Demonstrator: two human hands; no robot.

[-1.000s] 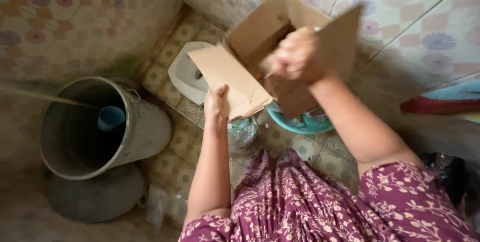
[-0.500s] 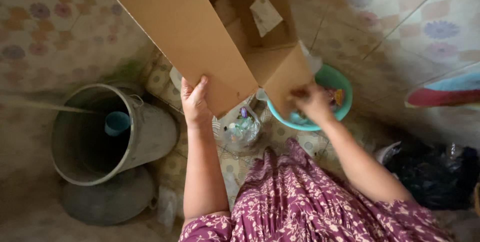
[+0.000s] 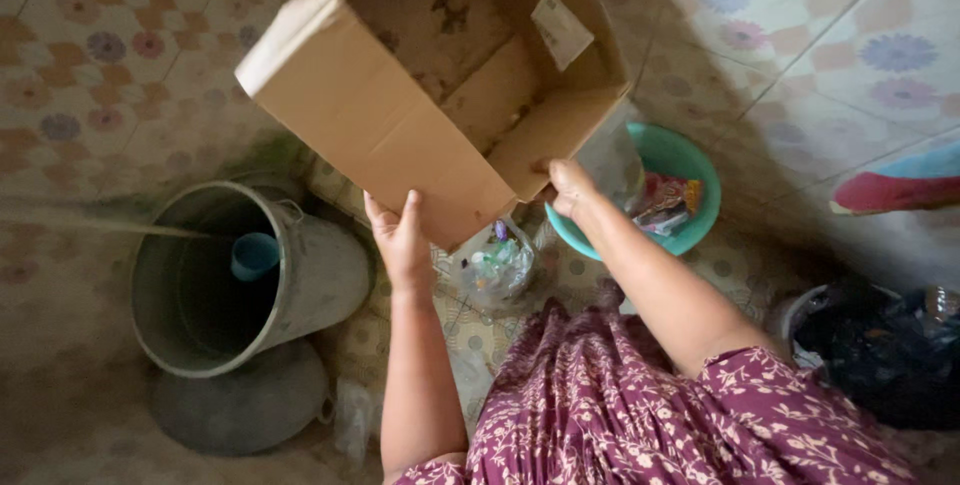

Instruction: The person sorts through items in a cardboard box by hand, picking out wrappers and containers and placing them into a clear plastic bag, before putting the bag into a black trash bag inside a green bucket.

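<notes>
Cardboard box [image 3: 400, 95], upper centre of frame, is tipped open and gripped only at its lower edge by left hand [image 3: 400, 237] and right hand [image 3: 570, 188]; it could slip onto the green basin [image 3: 700, 230]

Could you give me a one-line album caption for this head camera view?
Two bare hands, left and right, hold an open brown cardboard box tilted over a round teal plastic basin.

The cardboard box [image 3: 440, 75] runs off the top edge and hides the squat pan behind it.
</notes>
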